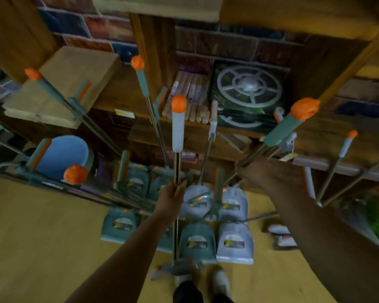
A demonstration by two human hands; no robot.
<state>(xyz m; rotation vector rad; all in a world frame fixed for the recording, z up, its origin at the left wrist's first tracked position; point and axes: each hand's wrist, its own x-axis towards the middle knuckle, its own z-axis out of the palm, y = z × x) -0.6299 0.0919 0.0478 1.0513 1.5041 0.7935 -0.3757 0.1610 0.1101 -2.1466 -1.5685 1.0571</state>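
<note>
Already your left hand (pixel 171 199) grips the white-handled pole (pixel 178 127) at frame centre, its foot near your shoes. Farther right, your right hand (pixel 269 176) curls round the green-handled pole (pixel 280 131). Both seem picked; setting them down likely remains.

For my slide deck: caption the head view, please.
Left hand grips white-handled pole; right hand grips green-handled pole, dustpans below.
</note>
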